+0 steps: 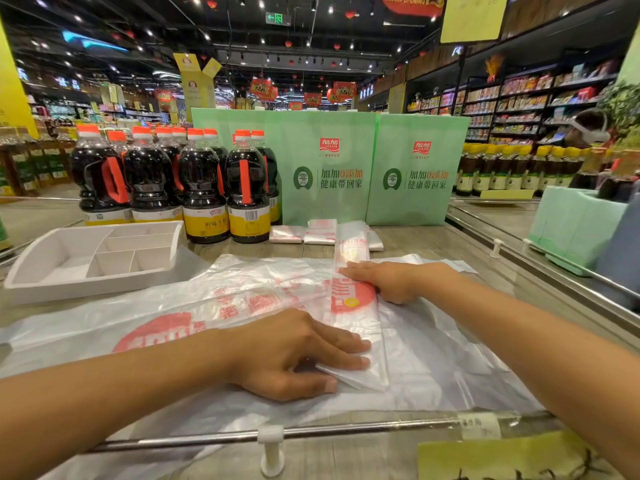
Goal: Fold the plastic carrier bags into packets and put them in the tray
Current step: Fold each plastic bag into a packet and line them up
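Two hands were down on one carrier bag already folded into a long narrow strip (356, 317), which ran away from the person across the middle of the table (415, 242). Left hand (294, 351) was on the near end of the strip, fingers straight and laid flat on top, thumb against the near corner; couldn't tell if the thumb was under the plastic. Right hand (381, 280) was further up the strip, palm down, fingers together and straight, pressing it flat, fingertips at the strip's left edge. The strip lay on top of loose bags (173, 306), spread flat and overlapping, clear plastic with red print. Three or so finished packets (287, 233) sat at the back of the table, just in front of two green paper bags (325, 168) and beside the far end of the strip. White divided tray (20, 271) was at the left, on the table, its near corner over the edge of the loose bags, well apart from both hands. Dark sauce bottles (204, 188) with red caps stood behind the tray. Metal rail (207, 439) ran along the near table edge
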`<state>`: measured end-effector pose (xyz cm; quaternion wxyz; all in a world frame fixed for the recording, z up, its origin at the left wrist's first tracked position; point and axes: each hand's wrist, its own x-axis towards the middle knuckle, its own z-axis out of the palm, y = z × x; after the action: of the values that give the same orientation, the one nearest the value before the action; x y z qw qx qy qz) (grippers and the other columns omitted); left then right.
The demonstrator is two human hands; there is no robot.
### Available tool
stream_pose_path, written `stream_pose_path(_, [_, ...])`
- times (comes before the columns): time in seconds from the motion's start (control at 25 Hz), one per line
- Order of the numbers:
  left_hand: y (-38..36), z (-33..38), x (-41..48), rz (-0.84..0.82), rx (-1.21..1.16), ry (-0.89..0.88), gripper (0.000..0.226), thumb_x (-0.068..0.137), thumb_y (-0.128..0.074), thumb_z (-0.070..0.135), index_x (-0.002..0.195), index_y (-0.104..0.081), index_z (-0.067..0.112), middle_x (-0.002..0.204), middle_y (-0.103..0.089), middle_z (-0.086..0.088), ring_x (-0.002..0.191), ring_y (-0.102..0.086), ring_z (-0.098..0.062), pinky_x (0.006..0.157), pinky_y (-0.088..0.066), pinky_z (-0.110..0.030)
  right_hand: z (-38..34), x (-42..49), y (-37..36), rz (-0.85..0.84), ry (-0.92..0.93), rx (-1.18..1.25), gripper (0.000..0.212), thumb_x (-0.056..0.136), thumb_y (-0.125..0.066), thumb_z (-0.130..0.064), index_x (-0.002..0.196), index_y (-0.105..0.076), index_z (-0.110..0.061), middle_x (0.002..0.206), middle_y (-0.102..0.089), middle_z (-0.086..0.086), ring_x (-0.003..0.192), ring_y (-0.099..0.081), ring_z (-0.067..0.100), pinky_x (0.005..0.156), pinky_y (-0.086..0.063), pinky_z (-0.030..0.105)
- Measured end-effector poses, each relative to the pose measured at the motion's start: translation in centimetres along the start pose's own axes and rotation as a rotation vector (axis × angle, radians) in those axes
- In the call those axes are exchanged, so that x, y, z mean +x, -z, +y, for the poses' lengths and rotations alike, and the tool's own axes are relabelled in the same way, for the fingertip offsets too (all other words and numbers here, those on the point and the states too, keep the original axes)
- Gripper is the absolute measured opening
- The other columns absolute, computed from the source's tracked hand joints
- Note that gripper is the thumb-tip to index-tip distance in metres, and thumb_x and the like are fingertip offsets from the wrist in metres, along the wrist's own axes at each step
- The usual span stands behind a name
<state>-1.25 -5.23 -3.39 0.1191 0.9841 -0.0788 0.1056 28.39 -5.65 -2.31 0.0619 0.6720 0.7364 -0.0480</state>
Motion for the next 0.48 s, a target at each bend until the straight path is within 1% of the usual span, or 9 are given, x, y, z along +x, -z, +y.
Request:
stream_pose_path(0.08, [0.4, 0.4, -0.1, -0.048, 0.000, 0.024, 0.048, 0.102, -0.061, 0.030, 0.149, -0.052, 0.023, 0.159, -0.041, 0.004, 0.146, -0.038, -0.006, 0.117, -0.039, -0.036, -0.1, -0.1, 0.0, -0.020, -0.020, 0.032, 0.084, 0.097, -0.040, 0.004, 0.162, -0.008, -0.040, 0.171, -0.003, -0.003, 0.157, -0.007, 0.020, 0.127, -0.004, 0.039])
stream_pose_path(0.16, [0.7, 0.9, -0.2, -0.113, 0.014, 0.047, 0.050, 0.105, -0.054, 0.036, 0.153, -0.046, 0.023, 0.162, -0.036, 0.006, 0.150, -0.030, -0.004, 0.122, -0.031, -0.035, -0.2, -0.2, 0.0, -0.010, -0.032, 0.058, 0.084, 0.097, -0.040, 0.003, 0.161, -0.010, -0.043, 0.171, -0.004, -0.004, 0.157, -0.007, 0.021, 0.127, -0.004, 0.041])
stream_pose_path(0.28, [0.7, 1.4, -0.4, -0.104, -0.025, 0.102, 0.047, 0.108, -0.040, 0.038, 0.152, -0.047, 0.024, 0.162, -0.035, 0.009, 0.150, -0.027, -0.001, 0.123, -0.026, -0.034, -0.4, -0.5, -0.2, 0.026, -0.043, 0.077, 0.082, 0.097, -0.040, 0.005, 0.161, -0.015, -0.040, 0.171, -0.008, -0.004, 0.157, -0.010, 0.020, 0.126, -0.006, 0.037])
stream_pose_path(0.36, [0.7, 1.4, -0.5, -0.039, -0.032, 0.135, 0.043, 0.109, -0.039, 0.037, 0.149, -0.052, 0.026, 0.159, -0.040, 0.012, 0.148, -0.031, 0.001, 0.122, -0.029, -0.034, -0.4, -1.0, -0.8, 0.089, -0.054, 0.145, 0.070, 0.102, -0.040, -0.003, 0.160, -0.024, -0.039, 0.169, -0.016, -0.005, 0.156, -0.015, 0.019, 0.127, -0.010, 0.037])
stream_pose_path(0.4, [0.8, 1.2, -0.5, 0.001, -0.021, 0.139, 0.041, 0.109, -0.042, 0.036, 0.146, -0.055, 0.026, 0.157, -0.044, 0.012, 0.146, -0.034, 0.001, 0.120, -0.032, -0.035, -0.2, -1.2, -1.1, 0.120, -0.050, 0.156, 0.064, 0.105, -0.040, -0.007, 0.159, -0.027, -0.039, 0.168, -0.018, -0.006, 0.155, -0.017, 0.019, 0.127, -0.013, 0.038])
stream_pose_path(0.48, [0.7, 0.8, -0.6, 0.077, 0.006, 0.133, 0.037, 0.107, -0.050, 0.035, 0.141, -0.062, 0.027, 0.150, -0.053, 0.011, 0.139, -0.045, 0.000, 0.113, -0.041, -0.035, -0.3, -2.1, -0.5, 0.126, -0.064, 0.130, 0.060, 0.107, -0.040, -0.010, 0.159, -0.027, -0.036, 0.168, -0.018, -0.007, 0.155, -0.020, 0.020, 0.127, -0.017, 0.039])
